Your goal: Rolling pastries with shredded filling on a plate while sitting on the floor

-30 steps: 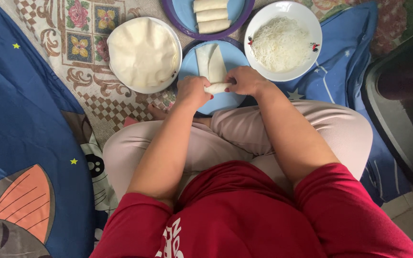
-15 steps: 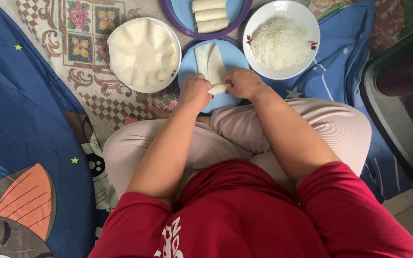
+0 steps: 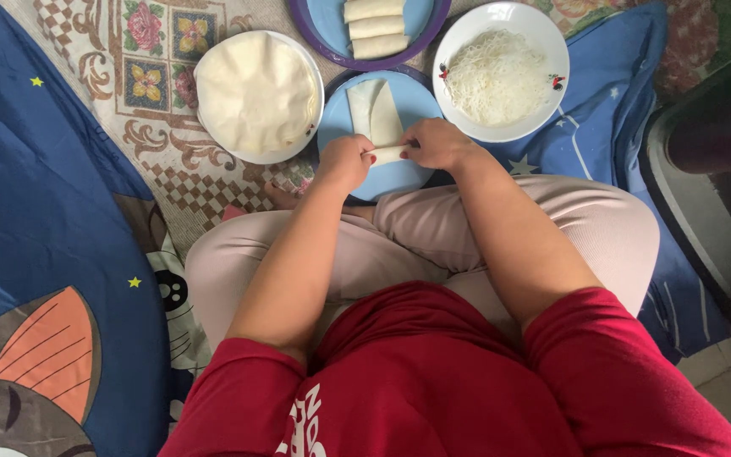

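Patterned floor mat (image 3: 129, 93), blue star-print bedding at sides. Half-rolled wrapper (image 3: 376, 118) on blue plate (image 3: 416, 106), thin, pale, pliable; rolled end pinched between left hand (image 3: 344, 161) and right hand (image 3: 437, 142), both closed on it. Rolling step in hand, likely midway; next calls for even, tight turns forward. Around: stack of round wrappers (image 3: 255, 91), bowl of white noodles (image 3: 499, 76), three finished rolls (image 3: 374, 25) on purple-rimmed plate (image 3: 442, 21).
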